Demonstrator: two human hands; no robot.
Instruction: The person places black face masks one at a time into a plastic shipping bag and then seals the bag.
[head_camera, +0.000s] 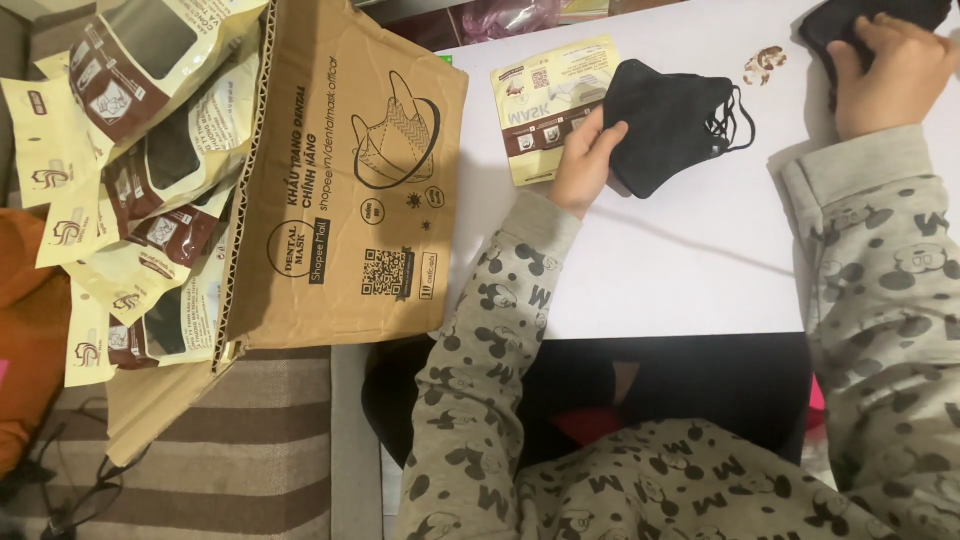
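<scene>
So we've got a white bench; our left hand pinches a black mask over a pouch, right hand presses a black stack. Cardboard box sits left.

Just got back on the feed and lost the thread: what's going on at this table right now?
A person in a patterned grey top sits at a white table. The left hand grips a stack of black face masks lying partly over a flat yellow pouch. The right hand rests on another pile of black masks at the far corner. An open cardboard box of filled pouches sits to the left.
</scene>
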